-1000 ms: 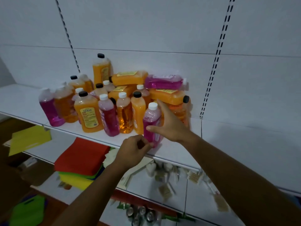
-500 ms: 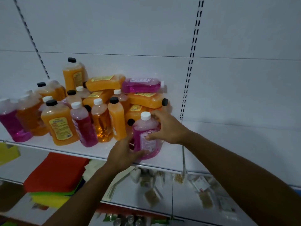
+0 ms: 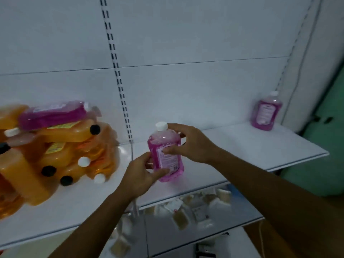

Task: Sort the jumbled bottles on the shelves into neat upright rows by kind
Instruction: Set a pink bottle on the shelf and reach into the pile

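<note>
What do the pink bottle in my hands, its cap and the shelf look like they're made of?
The pink bottle looks like clear glossy plastic: the pink liquid shows through its walls and they catch highlights. Its label looks like paper or film, too blurred to say. The cap looks like opaque white plastic, matte. The shelf looks like white painted metal, smooth with a faint sheen, though coated board is possible.

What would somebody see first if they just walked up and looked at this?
Most likely the pink bottle with a white cap in the middle, held upright over the white shelf by the left hand low down and the right hand near the top. To the left sits a jumbled pile of orange bottles with one pink bottle lying on top. Far right, another pink bottle stands alone by the back wall.
</note>
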